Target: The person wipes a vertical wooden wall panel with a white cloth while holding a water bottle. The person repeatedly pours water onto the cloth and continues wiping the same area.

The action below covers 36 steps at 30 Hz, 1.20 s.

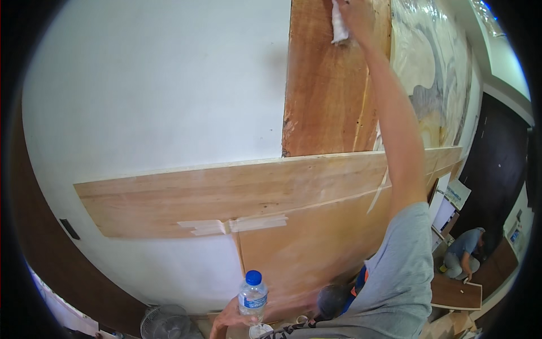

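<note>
My right hand (358, 17) is raised at the top of the view, gripping a bunched white cloth (339, 26). The cloth lies against a reddish-brown wood panel (326, 97) on the wall; the fingers are partly cut off by the picture's edge. Low in the view, my left hand (236, 312) is wrapped around a clear plastic bottle (253, 294). The bottle is upright, with a blue screw cap and a blue label; how much liquid it holds is hard to tell. Below the wood panel, a long plywood board (148, 197) runs across the white wall (169, 93).
Masking tape strips (250, 224) cross the board's lower edge. A marble-patterned panel (427, 72) under plastic film stands right of the wood. Below are a fan (165, 322) and a dark rounded shape (334, 300). Another person (463, 254) crouches far right by a brown board (455, 292).
</note>
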Each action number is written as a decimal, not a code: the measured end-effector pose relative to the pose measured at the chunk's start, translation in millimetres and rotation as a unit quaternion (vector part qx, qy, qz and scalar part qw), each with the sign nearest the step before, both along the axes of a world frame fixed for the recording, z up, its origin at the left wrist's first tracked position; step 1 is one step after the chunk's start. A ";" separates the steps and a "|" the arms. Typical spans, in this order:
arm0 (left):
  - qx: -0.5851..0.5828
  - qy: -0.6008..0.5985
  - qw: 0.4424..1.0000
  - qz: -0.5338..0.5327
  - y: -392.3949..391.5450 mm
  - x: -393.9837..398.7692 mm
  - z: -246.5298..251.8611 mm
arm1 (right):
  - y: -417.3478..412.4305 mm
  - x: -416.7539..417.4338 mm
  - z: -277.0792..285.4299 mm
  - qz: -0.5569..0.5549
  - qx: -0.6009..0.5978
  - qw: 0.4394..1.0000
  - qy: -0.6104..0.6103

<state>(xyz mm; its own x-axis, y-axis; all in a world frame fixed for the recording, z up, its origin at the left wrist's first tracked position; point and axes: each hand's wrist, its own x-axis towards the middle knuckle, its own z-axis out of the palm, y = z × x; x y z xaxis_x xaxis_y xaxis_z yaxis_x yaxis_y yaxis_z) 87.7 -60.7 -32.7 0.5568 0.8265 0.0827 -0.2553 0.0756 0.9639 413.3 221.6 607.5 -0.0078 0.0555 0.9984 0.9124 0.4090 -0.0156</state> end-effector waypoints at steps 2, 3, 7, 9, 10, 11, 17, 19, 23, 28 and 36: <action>0.001 -0.075 0.997 0.035 -3.5 -2.5 -0.2 | 3.2 -10.2 0.6 0.023 0.160 0.987 0.012; -0.005 -0.114 0.992 0.051 -9.1 -2.6 -0.8 | 2.6 -15.5 -12.5 0.012 0.112 0.994 0.008; 0.015 -0.114 0.991 0.062 -22.0 -8.7 -6.3 | -14.2 -37.2 -108.2 0.044 0.047 0.996 -0.065; 0.001 -0.081 0.996 0.039 -19.4 -21.1 -13.6 | -10.6 -28.2 -116.2 0.049 0.096 0.991 -0.084; 0.006 -0.068 0.997 0.033 -19.3 -25.3 -12.7 | -5.3 -25.2 -103.2 0.040 0.131 0.988 -0.076; 0.012 -0.055 0.998 0.026 -19.3 -28.9 -11.6 | 1.0 -23.8 -89.3 0.030 0.164 0.984 -0.068; -0.002 -0.066 0.997 0.034 -13.0 -30.4 -0.5 | -2.1 -8.9 0.8 -0.042 0.152 0.988 -0.001; -0.011 -0.091 0.995 0.039 -17.9 -28.8 -8.2 | -1.3 -23.3 -43.4 -0.039 0.080 0.996 -0.027; -0.009 -0.080 0.997 0.020 -18.6 -26.3 -21.3 | 4.0 -25.8 -127.2 0.026 0.131 0.988 -0.084; -0.002 -0.041 0.999 0.003 -18.3 -31.4 -3.5 | 7.4 -4.9 -61.4 -0.034 0.118 0.992 -0.023; -0.042 -0.114 0.992 0.031 -26.3 -18.1 -17.2 | -0.2 -23.9 -146.4 -0.025 0.093 0.993 -0.075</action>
